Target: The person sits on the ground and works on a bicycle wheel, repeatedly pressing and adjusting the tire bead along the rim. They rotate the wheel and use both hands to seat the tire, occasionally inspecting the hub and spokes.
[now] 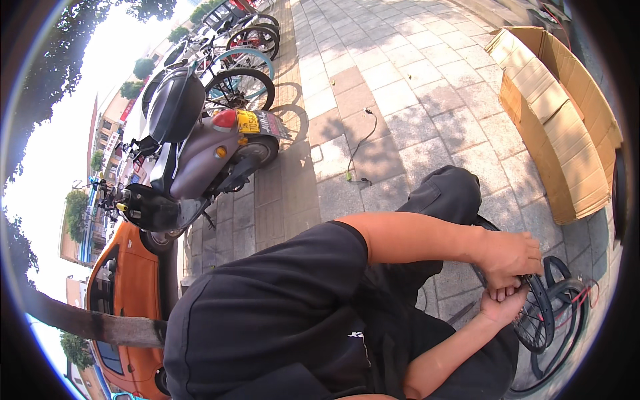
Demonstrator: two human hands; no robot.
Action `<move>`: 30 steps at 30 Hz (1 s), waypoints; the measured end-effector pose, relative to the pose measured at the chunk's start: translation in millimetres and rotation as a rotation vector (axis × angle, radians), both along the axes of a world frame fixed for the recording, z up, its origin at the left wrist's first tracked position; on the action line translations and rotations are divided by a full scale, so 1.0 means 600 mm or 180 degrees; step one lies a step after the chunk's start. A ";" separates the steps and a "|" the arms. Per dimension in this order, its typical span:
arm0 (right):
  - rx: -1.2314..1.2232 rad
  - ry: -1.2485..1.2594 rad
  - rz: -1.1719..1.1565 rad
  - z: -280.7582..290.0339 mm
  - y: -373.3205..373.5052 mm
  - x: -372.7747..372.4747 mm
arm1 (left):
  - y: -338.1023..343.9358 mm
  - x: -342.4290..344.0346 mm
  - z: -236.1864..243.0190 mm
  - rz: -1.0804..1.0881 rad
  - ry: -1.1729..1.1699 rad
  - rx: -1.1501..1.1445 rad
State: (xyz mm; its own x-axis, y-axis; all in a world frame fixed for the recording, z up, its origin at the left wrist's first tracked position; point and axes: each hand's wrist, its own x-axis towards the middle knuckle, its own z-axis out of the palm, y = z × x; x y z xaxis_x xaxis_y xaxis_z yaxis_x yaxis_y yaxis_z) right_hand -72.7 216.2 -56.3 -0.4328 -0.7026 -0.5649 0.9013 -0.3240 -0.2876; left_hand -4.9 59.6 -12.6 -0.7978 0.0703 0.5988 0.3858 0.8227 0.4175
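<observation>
My left hand (510, 259) reaches across to the right side and grips the black tyre (548, 319) of a spoked bicycle wheel (527, 325). Its fingers bend over the rim edge. Just below it, my right hand (501, 308) closes on the same stretch of tyre, with its curled fingers nearly touching the left hand. Exactly what lies between the fingers is partly hidden. Behind the wheel rest loose black rubber loops (567, 287), like a tyre or inner tube. A thin red cord (588, 293) trails across them.
An open cardboard box (553, 127) stands beyond the wheel. A short cable (363, 143) lies on the stone paving (387, 60). To the left are a parked scooter (207, 160), an orange car (130, 307) and a row of bicycles (240, 87). My bent knee (450, 187) is beside my left forearm.
</observation>
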 end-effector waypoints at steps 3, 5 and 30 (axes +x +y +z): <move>0.0151 0.0063 -0.0244 0.028 -0.013 0.023 | -0.002 -0.009 -0.019 0.0184 0.0027 -0.0050; 0.0218 0.0160 -0.0520 0.035 -0.017 0.033 | 0.015 -0.011 -0.015 0.0552 -0.0064 -0.0145; 0.0218 0.0058 0.0027 0.017 -0.008 0.010 | 0.036 -0.002 -0.012 0.0680 0.0463 -0.0117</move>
State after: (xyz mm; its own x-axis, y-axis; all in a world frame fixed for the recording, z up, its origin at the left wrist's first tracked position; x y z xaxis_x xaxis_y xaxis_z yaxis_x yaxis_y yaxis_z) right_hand -66.8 211.5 -46.1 -0.4377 -0.6663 -0.6037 0.8983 -0.2954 -0.3253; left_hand -6.1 80.9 -19.5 -0.7026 -0.0668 0.7084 0.2553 0.9056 0.3386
